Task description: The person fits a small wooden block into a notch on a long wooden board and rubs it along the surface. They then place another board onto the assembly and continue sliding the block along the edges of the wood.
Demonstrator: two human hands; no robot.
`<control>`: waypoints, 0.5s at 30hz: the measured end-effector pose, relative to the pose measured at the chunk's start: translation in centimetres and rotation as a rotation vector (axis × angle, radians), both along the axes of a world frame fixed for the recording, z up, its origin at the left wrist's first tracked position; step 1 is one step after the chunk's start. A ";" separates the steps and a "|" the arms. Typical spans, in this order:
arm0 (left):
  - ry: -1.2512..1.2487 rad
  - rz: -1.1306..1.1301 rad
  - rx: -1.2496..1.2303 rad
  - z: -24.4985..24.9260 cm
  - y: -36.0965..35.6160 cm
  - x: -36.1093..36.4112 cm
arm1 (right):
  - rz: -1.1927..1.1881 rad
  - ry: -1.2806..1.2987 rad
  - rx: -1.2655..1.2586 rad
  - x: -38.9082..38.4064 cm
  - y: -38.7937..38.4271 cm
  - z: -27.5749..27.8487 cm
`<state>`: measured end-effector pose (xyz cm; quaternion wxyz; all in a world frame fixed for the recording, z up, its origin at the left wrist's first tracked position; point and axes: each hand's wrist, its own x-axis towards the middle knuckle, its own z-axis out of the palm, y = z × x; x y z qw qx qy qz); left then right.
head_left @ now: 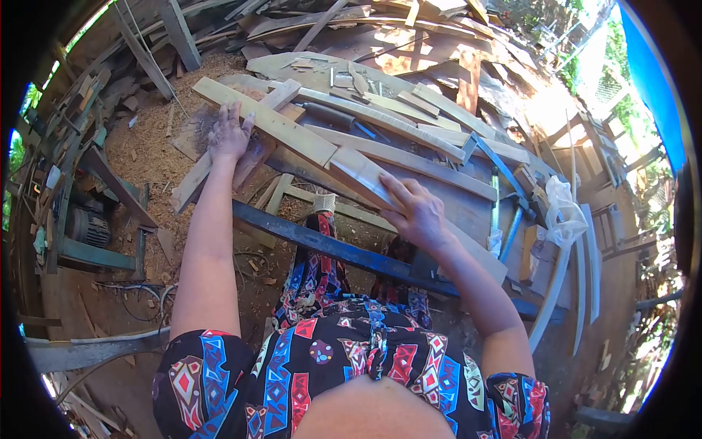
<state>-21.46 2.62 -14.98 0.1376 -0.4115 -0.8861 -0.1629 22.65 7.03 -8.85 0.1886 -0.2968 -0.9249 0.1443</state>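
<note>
A long pale wooden bar (292,134) slants from upper left to the middle of the view. Its lower right stretch is lighter, with a line across it where that stretch begins. My right hand (418,214) grips the bar at this end, fingers over the top and thumb at the near side. Toward the other end, my left hand (230,135) rests with fingers stretched out against the bar's near edge. Beneath the left hand, a shorter wooden piece (191,183) crosses under the bar at an angle.
A workbench with a dark front rail (322,245) carries several loose boards (417,164), a dark cylindrical tool (325,115) and a blue-framed tool (504,172). A clear plastic bag (564,212) hangs at right. Sawdust (142,157) covers the left side, near a motor (89,225).
</note>
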 end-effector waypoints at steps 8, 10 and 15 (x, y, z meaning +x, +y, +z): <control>0.031 0.009 -0.017 0.2 -0.1 0.4 | -0.053 -0.015 0.037 9.0 -2.1 0.0; 0.030 0.013 -0.022 0.2 -0.1 0.5 | -0.065 -0.008 0.031 8.7 -2.1 0.2; 0.020 0.024 -0.028 0.3 -0.1 0.6 | -0.039 0.020 0.022 3.1 -0.6 0.0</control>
